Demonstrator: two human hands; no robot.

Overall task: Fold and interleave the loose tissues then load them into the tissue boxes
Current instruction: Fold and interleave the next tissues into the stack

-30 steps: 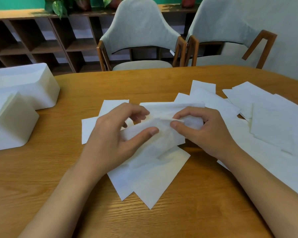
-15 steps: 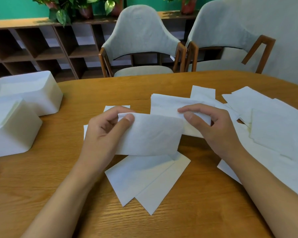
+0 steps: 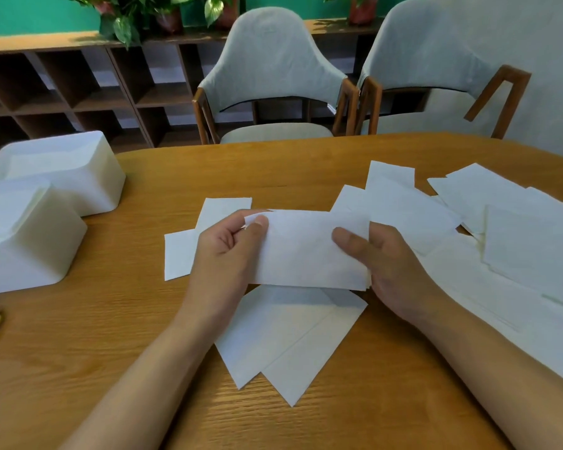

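Boxes [image 3: 30, 241] wait at left. The left hand [image 3: 221, 254] and right hand [image 3: 390, 271], each grip pinching one end, hold a folded tissue [image 3: 306, 254] above the surface [image 3: 111, 352]. The folding step looks done; interleaving with loose sheets [image 3: 517, 248] likely follows.

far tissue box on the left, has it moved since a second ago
No. The far tissue box still sits just behind the near tissue box, at the same far edge of the table.
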